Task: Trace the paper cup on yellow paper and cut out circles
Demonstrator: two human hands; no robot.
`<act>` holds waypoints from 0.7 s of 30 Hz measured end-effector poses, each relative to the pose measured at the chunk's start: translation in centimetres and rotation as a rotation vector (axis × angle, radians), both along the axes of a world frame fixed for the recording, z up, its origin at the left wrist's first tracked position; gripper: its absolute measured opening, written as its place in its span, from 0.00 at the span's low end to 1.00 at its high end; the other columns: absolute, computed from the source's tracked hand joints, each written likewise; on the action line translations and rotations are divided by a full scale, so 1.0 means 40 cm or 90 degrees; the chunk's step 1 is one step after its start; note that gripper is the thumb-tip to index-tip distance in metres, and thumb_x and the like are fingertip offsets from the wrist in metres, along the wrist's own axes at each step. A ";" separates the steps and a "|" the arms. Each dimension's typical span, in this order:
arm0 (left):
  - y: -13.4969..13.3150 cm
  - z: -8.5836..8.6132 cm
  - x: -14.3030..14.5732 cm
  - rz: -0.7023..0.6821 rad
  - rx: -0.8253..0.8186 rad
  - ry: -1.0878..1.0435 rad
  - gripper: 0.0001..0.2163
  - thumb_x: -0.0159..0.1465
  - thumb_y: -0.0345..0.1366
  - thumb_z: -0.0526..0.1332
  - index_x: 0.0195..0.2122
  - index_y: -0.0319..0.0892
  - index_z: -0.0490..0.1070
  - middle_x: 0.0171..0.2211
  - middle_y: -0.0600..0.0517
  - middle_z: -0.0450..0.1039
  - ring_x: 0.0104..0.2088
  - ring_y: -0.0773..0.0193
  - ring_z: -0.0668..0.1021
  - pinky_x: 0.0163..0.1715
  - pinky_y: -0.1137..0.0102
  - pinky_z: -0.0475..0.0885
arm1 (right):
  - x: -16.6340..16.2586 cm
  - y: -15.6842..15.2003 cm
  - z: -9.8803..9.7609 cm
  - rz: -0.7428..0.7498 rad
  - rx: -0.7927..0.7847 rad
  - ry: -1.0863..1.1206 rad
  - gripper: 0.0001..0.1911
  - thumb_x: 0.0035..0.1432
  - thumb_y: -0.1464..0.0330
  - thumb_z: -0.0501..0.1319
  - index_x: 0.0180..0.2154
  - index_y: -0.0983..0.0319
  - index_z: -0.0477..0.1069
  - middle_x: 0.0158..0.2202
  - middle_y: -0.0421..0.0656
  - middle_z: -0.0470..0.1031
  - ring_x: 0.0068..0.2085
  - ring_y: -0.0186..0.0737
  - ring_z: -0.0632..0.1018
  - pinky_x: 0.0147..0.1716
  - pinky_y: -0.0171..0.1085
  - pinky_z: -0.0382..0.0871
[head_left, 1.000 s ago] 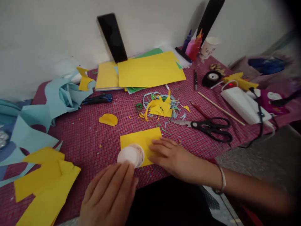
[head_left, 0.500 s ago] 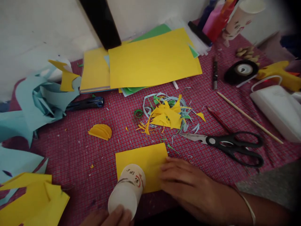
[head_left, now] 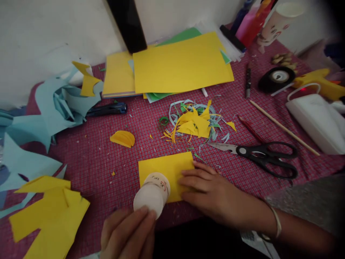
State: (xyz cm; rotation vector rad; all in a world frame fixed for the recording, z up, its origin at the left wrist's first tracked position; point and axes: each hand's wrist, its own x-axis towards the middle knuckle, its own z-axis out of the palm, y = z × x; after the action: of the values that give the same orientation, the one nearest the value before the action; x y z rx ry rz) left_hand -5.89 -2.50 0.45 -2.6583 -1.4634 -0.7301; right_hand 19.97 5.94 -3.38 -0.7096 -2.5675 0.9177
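Note:
My left hand (head_left: 126,233) is at the bottom edge, its fingertips closed on the base of an upside-down white paper cup (head_left: 152,192) with a printed face. The cup's rim rests on a small yellow paper rectangle (head_left: 164,169). My right hand (head_left: 208,190) lies flat on the right part of that yellow piece, fingers stretched out and pressing it down onto the red checked tablecloth (head_left: 107,154).
Black scissors (head_left: 258,156) lie to the right, a heap of paper scraps (head_left: 192,122) behind. Yellow sheets (head_left: 180,64) are stacked at the back. Blue paper offcuts (head_left: 54,108) and yellow offcuts (head_left: 45,216) are on the left. A glue gun (head_left: 320,84), tape roll (head_left: 277,79), stick and white box sit on the right.
The view has shifted slightly; both hands stay on the cup and the yellow piece. More of my left hand shows now than half a second ago.

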 end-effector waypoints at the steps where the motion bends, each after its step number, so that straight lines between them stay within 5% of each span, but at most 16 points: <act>1: 0.000 0.008 0.003 0.032 -0.050 -0.045 0.16 0.54 0.17 0.64 0.40 0.40 0.75 0.41 0.50 0.74 0.39 0.63 0.76 0.38 0.67 0.73 | 0.001 0.001 0.002 0.006 0.004 -0.008 0.11 0.67 0.69 0.54 0.47 0.57 0.72 0.53 0.40 0.74 0.60 0.40 0.67 0.66 0.48 0.42; 5: 0.013 0.018 -0.003 0.050 -0.132 -0.194 0.15 0.58 0.17 0.60 0.42 0.40 0.73 0.41 0.50 0.70 0.41 0.65 0.73 0.38 0.68 0.72 | 0.005 0.003 0.006 0.021 0.023 -0.036 0.12 0.66 0.70 0.54 0.48 0.56 0.73 0.53 0.40 0.73 0.59 0.42 0.66 0.65 0.50 0.46; 21: 0.030 -0.015 -0.018 -0.018 -0.096 -0.241 0.14 0.60 0.21 0.61 0.44 0.44 0.72 0.41 0.51 0.71 0.42 0.65 0.74 0.41 0.68 0.72 | -0.052 -0.033 0.024 0.041 0.182 -0.142 0.18 0.64 0.69 0.56 0.55 0.53 0.68 0.45 0.46 0.68 0.50 0.45 0.69 0.61 0.56 0.52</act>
State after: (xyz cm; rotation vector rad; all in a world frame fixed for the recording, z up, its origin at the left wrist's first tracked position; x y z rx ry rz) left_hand -6.63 -1.29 -0.16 -2.7657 -1.6193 -1.2286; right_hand 17.91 4.62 -2.43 -0.6809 -2.8518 0.4951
